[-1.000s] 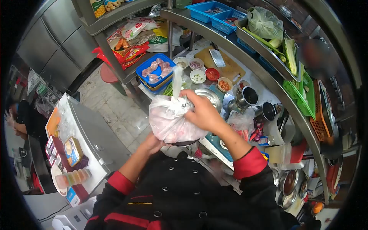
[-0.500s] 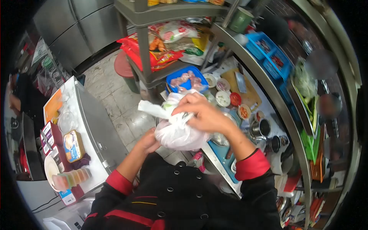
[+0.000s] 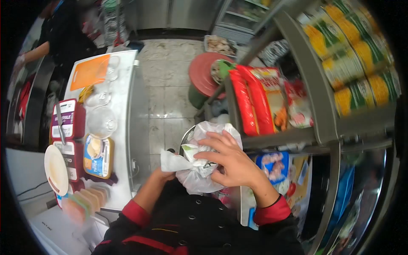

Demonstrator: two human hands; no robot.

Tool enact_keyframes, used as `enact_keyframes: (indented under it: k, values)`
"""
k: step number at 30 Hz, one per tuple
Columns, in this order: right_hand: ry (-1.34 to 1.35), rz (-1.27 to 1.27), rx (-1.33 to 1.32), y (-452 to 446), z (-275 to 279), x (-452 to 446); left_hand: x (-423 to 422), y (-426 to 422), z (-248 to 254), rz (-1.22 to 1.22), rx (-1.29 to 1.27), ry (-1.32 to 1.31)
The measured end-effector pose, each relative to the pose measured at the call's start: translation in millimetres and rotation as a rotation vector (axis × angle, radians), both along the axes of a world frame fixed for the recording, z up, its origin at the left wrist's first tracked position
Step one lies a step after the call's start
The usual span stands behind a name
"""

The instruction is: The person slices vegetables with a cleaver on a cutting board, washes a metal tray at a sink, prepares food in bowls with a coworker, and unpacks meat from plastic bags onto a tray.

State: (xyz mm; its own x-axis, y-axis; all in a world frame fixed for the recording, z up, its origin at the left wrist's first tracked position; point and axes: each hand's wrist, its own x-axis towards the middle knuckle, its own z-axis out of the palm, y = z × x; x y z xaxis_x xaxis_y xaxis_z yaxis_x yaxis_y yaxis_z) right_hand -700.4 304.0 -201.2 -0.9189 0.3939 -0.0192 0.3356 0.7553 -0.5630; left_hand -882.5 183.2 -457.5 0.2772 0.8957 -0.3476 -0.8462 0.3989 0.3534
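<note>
A knotted white plastic bag [image 3: 197, 182] with pale contents is in front of my chest. My right hand [image 3: 229, 159] grips it from above, thumb and fingers around the gathered, knotted top. One twisted end of the bag sticks out to the left. Behind the bag shows the thin rim of a metal bowl [image 3: 182, 140], in which the bag seems to sit. My left hand [image 3: 160, 176] is at the lower left, closed at the bowl's side. Its fingers are mostly hidden by the bag.
At left is a white-topped counter [image 3: 123, 80] with an orange board [image 3: 89, 72], tubs and clear lids. A shelf [image 3: 293, 142] at right holds red packets [image 3: 255, 102] and yellow cans [image 3: 357, 55]. A red-lidded bin [image 3: 206, 76] stands ahead. Another person [image 3: 63, 29] is at far left.
My view has turned right to left, away from the worktop with small bowls, toward the aisle and white counter. The bag and both hands came along, my right hand still on the knot.
</note>
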Motion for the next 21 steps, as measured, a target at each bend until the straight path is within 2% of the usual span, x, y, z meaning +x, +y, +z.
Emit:
enact_keyframes:
  k: [2,4,6,8,10,15,16,19,21]
  values:
    - [0.013,0.049,-0.007,31.2,5.6,-38.3,-38.6,25.2,-1.3,0.047,-0.036,0.067]
    - [0.115,0.007,-0.014,58.2,12.5,-69.5,-70.5,50.0,8.4,0.067,0.005,0.322]
    - [0.108,0.041,0.035,85.2,20.0,-96.6,-98.8,74.7,49.4,0.109,0.109,0.153]
    - [0.177,-0.056,0.092,110.1,29.1,-121.9,-115.1,102.4,79.0,0.202,0.051,0.147]
    - [0.257,-0.069,0.114,139.2,35.1,-139.5,-133.9,125.0,80.4,0.246,0.072,0.177]
    - [0.596,-0.379,-0.105,248.0,8.2,-174.7,-178.6,176.8,86.6,0.376,0.129,0.243]
    - [0.65,-0.483,-0.317,276.2,-9.1,-181.7,-187.8,187.0,85.1,0.397,0.132,0.259]
    - [0.801,-0.548,-0.457,354.8,-34.2,-214.0,-214.0,215.6,87.8,0.432,0.123,0.264]
    - [0.845,-0.702,-0.645,413.0,-55.0,-232.6,-232.9,235.3,86.8,0.429,0.095,0.252]
